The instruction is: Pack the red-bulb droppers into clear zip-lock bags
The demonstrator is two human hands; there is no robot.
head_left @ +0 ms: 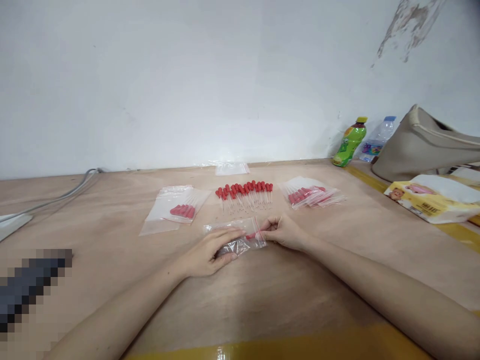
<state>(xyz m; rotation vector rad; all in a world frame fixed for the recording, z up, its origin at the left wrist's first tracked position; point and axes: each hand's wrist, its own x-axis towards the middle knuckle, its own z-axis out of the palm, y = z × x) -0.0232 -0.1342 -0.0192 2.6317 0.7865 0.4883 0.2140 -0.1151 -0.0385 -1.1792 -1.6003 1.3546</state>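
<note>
A clear zip-lock bag (240, 246) lies flat on the table in front of me, its red-striped mouth facing right. My left hand (212, 252) holds it, fingers stretched across the top and thumb along the near edge. At the mouth, my right hand (281, 232) is closed in a pinch on a dropper with a red bulb (250, 236), which is partly inside the bag; its stem is hard to make out. Just beyond the bag is a row of loose droppers (245, 190), red bulbs pointing away and clear stems towards me.
Bags with red-bulbed droppers lie at left (182, 211) and in a right-hand pile (309, 195). Another clear bag (232, 169) lies by the wall. Farther right are a green bottle (349, 144), a water bottle (378, 140), a beige bag (416, 145) and a tissue pack (431, 200). A cable (71, 186) runs left.
</note>
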